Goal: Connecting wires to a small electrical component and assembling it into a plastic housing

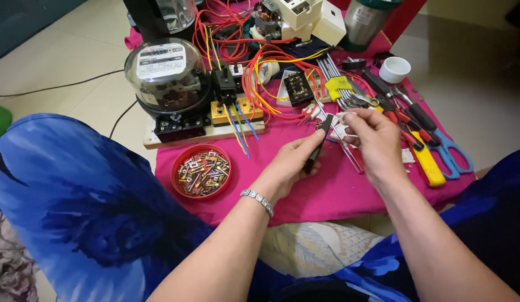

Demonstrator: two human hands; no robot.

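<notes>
Blue-sleeved knees frame your 2 hands: left hand [293, 159] pinches a black tool [318, 142], right hand [371, 137] grips a small white part [342, 120] just beyond its fingertips, so steady both before pressing.

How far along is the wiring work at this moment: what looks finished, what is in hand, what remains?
Looks done: the board already carries a glass-domed meter and blocks joined by red and yellow wires. In hand: the left hand holds a dark slim tool against a small white part gripped by the right hand. Left, seemingly: wire ends hang loose over the pink cloth; the red dish of screws stays full.
</notes>
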